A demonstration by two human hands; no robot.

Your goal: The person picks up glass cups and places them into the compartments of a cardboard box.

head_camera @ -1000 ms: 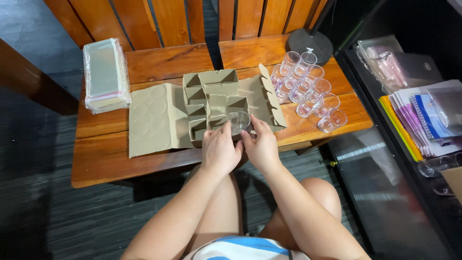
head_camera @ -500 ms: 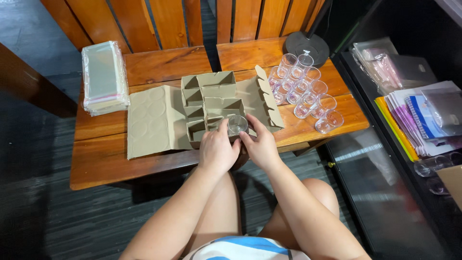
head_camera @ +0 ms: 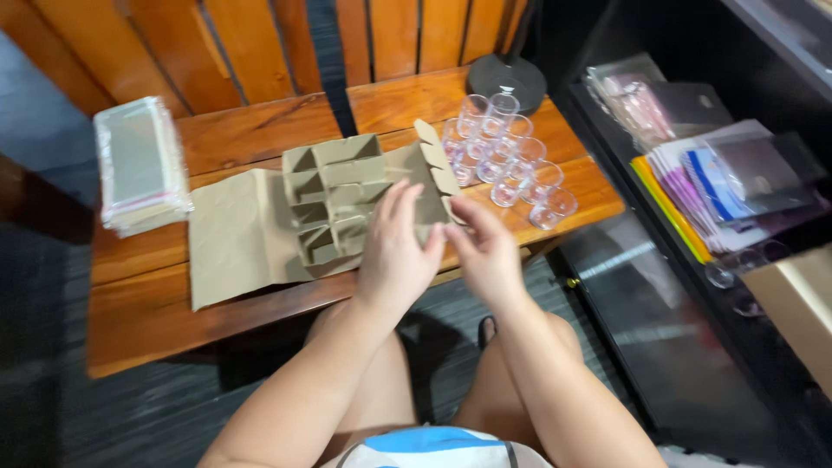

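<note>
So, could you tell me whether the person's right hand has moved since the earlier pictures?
Yes. The right hand has shifted right and lifted off the divided brown cardboard box, now at its right flaps, toward the clear plastic cups.

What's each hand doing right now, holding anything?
Left hand: open, fingers spread flat on the cardboard divider box, holding nothing.
Right hand: open beside the box, holding nothing visible.

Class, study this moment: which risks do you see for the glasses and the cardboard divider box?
1. The clear glasses stand crowded near the table's right edge; a nudge might topple one off.
2. The left hand presses on the cardboard divider box; its thin partitions might buckle.
</note>
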